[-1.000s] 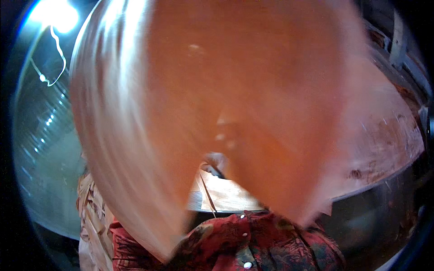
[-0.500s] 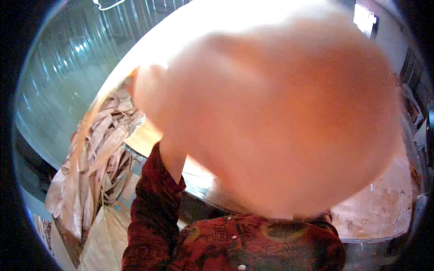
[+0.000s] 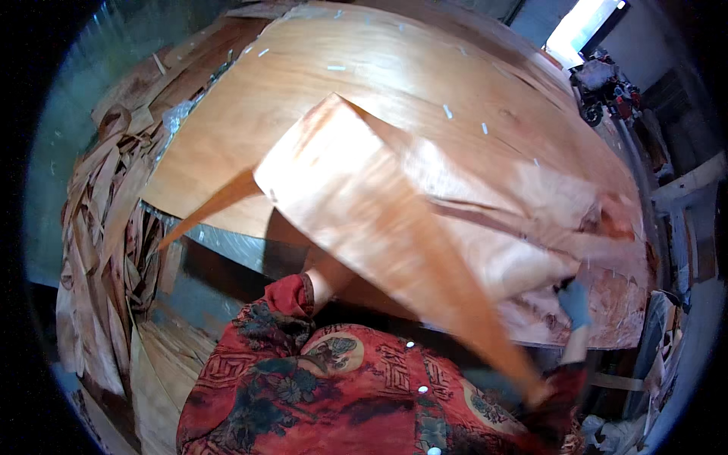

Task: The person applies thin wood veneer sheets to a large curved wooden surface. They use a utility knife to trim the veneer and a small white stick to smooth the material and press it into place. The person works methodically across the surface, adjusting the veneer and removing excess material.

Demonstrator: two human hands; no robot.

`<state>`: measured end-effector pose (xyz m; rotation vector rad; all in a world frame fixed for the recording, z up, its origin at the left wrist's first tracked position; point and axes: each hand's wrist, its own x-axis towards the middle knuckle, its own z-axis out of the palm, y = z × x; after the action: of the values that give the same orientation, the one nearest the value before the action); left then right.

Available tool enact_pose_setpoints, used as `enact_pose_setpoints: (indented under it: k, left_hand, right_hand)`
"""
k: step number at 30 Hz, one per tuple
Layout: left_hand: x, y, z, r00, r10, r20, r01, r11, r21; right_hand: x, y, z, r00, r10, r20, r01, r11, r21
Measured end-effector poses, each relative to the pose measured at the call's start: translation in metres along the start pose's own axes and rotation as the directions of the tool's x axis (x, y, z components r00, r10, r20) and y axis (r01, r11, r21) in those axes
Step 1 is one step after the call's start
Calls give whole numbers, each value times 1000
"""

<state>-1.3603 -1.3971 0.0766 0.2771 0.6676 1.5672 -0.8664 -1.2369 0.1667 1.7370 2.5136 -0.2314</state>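
Observation:
A thin, pale orange-brown wood veneer sheet is raised and folded in front of me, blurred by motion. One pointed end hangs toward my right sleeve. Behind it, my left forearm shows only near the cuff; the sheet hides the left hand and its fingers. At the right, my right hand wears a grey-blue glove and is closed at the near edge of a crumpled veneer sheet. Whether this is the same piece as the raised one, I cannot tell. Beneath spreads a broad stack of veneer.
Torn veneer strips are heaped at the left, beside a translucent plastic curtain. Small white tape pieces dot the stack. Far right are a bright opening and a motorbike. Boards and debris line the right side.
The veneer that filled most of the view has come down and away from the camera, folding over the stack. The stack's surface and my gloved right hand now show.

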Motion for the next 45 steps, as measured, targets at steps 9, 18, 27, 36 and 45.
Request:
enact_pose_setpoints:
  k: [9, 18, 27, 36, 45]
  left_hand:
    - [-62, -10, -32, 933, -359, 5, 329, 861, 388]
    - [42, 225, -78, 935, 336, 111, -332, 942, -51]
    - [2, 219, -147, 862, 497, -105, -251, 597, 762]
    - [-52, 126, -137, 933, 191, 305, -225, -351, 909]
    - [-20, 117, -79, 820, -67, 568, -535, -440, 721]
  right_hand:
    - [-44, -50, 143, 926, 200, 320, -340, 71, 938]
    - [-47, -112, 110, 835, 224, 503, -482, -146, 864]
    - [-114, -153, 178, 866, 184, 465, -431, -196, 881]
    - [-139, -281, 111, 711, 436, 551, -681, 235, 693]
    - [-71, -360, 51, 801, 558, 217, -86, -251, 964]
